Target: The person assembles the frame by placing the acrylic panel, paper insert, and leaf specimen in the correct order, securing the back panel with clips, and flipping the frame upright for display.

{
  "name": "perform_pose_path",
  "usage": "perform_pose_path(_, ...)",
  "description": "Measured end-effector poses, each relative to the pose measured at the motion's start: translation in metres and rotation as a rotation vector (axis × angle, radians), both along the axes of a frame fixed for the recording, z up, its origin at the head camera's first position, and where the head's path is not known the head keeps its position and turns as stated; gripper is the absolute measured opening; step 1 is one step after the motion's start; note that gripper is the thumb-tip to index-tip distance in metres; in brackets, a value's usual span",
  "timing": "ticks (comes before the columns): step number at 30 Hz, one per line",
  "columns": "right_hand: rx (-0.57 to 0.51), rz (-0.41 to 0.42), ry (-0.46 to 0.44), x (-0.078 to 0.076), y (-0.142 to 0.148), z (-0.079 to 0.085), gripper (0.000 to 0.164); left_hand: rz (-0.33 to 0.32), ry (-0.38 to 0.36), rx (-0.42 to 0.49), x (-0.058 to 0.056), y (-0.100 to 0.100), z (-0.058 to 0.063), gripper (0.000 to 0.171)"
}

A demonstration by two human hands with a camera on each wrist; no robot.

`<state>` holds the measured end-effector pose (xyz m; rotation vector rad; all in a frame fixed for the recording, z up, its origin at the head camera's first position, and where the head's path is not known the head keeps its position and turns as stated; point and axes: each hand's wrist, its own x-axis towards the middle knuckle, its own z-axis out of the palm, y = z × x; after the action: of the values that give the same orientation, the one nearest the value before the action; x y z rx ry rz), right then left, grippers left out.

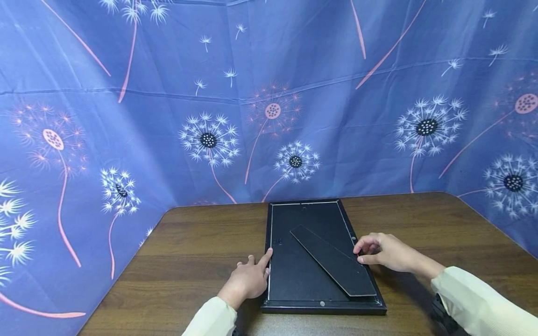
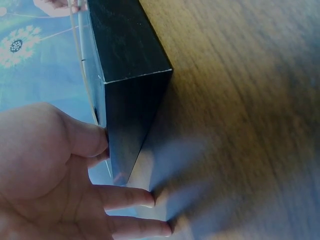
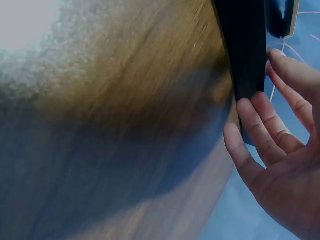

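Observation:
A black picture frame lies with its back up on the wooden table, its back panel bordered by a thin pale line. On the panel a black stand leg lies slantwise. My left hand rests at the frame's left edge, one finger touching the rim and the other fingers extended beside it. At the right edge, my right hand touches the rim near the stand leg with thumb and forefinger slightly bent. In the right wrist view, other fingers of this hand lie against the frame's black side.
The brown wooden table extends to both sides of the frame. Behind and beside it hangs a blue cloth with a dandelion print. Small round metal pieces sit on the frame's rim.

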<state>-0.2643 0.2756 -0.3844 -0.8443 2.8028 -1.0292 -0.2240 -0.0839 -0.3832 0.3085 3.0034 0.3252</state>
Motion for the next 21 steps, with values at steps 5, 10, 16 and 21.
perform_pose_path(5, -0.050, 0.006, -0.067, -0.008, -0.001, -0.001, 0.014, -0.001, 0.004, -0.001, 0.001, 0.000, 0.001, 0.048)
perform_pose_path(10, -0.114, 0.052, -0.149, -0.013, 0.003, -0.002, 0.012, 0.000, -0.006, 0.001, 0.001, 0.000, 0.001, 0.048)
perform_pose_path(16, -0.155, 0.068, -0.190, -0.014, 0.004, -0.003, 0.015, 0.001, -0.009, 0.017, 0.002, 0.000, 0.001, 0.048)
perform_pose_path(21, -0.137, 0.064, -0.162, -0.011, 0.005, -0.001, 0.020, 0.001, -0.011, 0.017, 0.002, 0.000, 0.003, 0.048)
